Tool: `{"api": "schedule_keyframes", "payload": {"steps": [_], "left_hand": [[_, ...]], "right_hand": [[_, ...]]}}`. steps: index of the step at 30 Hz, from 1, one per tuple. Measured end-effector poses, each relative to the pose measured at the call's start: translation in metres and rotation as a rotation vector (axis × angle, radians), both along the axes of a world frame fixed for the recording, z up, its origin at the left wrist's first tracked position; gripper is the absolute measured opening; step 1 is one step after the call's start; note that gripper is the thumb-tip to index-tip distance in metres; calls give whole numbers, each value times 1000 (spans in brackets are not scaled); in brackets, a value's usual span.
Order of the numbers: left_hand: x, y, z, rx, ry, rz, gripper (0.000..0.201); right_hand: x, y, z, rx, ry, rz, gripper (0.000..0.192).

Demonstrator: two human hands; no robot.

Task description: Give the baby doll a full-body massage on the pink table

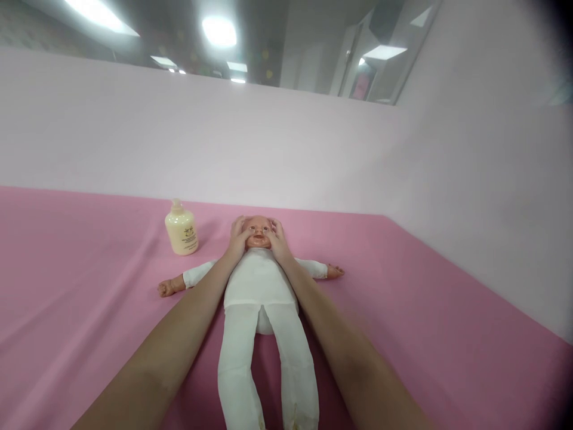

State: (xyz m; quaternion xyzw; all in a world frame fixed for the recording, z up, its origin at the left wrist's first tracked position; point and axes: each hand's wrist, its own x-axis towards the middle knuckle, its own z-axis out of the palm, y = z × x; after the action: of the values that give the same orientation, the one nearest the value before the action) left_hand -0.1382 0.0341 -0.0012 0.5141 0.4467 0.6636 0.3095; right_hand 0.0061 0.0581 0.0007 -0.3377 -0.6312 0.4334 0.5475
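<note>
A baby doll (262, 286) in a white cloth suit lies on its back on the pink sheet (89, 286), arms spread out, legs towards me. My left hand (239, 239) cups the left side of the doll's head (258, 230). On the other side, my right hand (276, 239) presses the cheek. Fingers of both hands rest on the face. Both forearms stretch along either side of the doll's body.
A cream lotion bottle (181, 230) stands upright on the sheet just left of the doll's head. A pale pink wall (286, 143) runs behind the surface and along the right side. Ceiling lights show above it.
</note>
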Motion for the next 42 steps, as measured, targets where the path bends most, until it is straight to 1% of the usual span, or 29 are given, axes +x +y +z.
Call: {"api": "schedule_keyframes", "payload": {"steps": [3,6,11,15,21,25,28,32,38,40,42], "left_hand": [[-1,-5,5,16,164,15,38],[0,-8,8,34,223,22,38],[2,-9,8,85,230,8,38],[0,-5,5,112,227,-42,39],[-3,6,-2,47,95,-92,48],[-1,7,-3,23,47,-65,53],[0,7,-4,-28,5,-42,60],[-1,8,-7,-49,30,-26,62],[-2,10,-12,-11,94,-6,59],[-2,9,-11,-4,118,1,61],[-2,7,-9,9,143,8,62]], "right_hand": [[0,-3,6,60,-50,-32,46],[1,-5,10,103,-96,-14,44],[3,-4,10,95,-98,16,44],[3,-2,10,78,-94,35,46],[3,-2,11,0,-114,59,55],[2,-1,10,-19,-93,59,61],[1,0,7,-89,-82,39,68],[2,2,3,-185,-57,30,77],[3,-2,4,-174,-105,8,91],[4,-4,5,-166,-106,1,90],[4,-6,6,-138,-98,11,84]]}}
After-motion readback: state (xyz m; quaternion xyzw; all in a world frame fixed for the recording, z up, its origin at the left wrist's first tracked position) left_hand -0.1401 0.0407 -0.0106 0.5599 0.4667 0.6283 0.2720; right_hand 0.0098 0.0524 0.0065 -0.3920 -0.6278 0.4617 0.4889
